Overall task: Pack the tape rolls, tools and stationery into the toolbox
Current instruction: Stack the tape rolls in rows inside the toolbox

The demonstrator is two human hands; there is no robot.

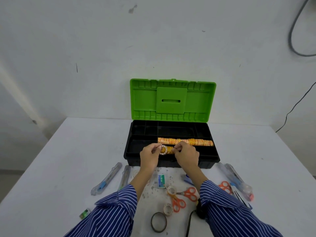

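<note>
Both hands, the left hand [150,153] and right hand [185,155], pinch a short stack of tape rolls [166,150] by its ends over the toolbox [171,162] front compartment, near the table's far edge. Light, stiff orange-printed rolls; squeezing the ends likely keeps them together.

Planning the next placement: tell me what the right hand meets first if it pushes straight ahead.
Probably the row of orange tape rolls lying in the toolbox, just beyond the right hand; depth is uncertain.
</note>
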